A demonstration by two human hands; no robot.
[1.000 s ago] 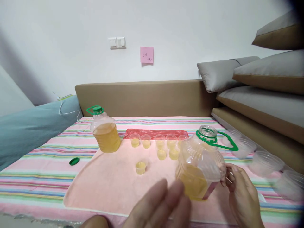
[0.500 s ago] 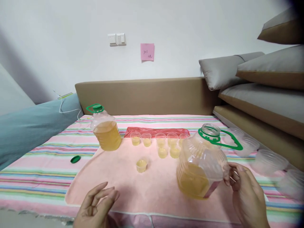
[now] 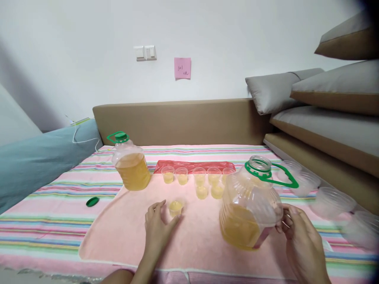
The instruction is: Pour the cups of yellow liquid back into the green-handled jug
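My left hand [image 3: 161, 221] reaches over the pink cloth with thumb and fingers apart, beside a small clear plastic cup [image 3: 175, 209] of yellow liquid. The thumb tip is close to the cup's near side; contact is hard to tell. At right, my right hand [image 3: 300, 232] has its curled fingers on the side of a large clear plastic jug [image 3: 251, 209]. This jug is uncapped, has a green loop handle and is partly filled with yellow liquid. Behind the single cup, several similar filled cups [image 3: 201, 192] stand grouped, some partly hidden by the jug.
A second jug [image 3: 133, 171] with a green cap stands at left. Near it lies a loose green cap [image 3: 92, 201]. A red plastic bag [image 3: 189, 165] lies behind the cups. Stacked clear containers [image 3: 333, 201] line the right, beside piled cushions [image 3: 334, 122].
My left hand has moved forward and right from the front of the cloth to the single cup, its fingers spreading. My right hand stays at the jug. The view has shifted slightly.
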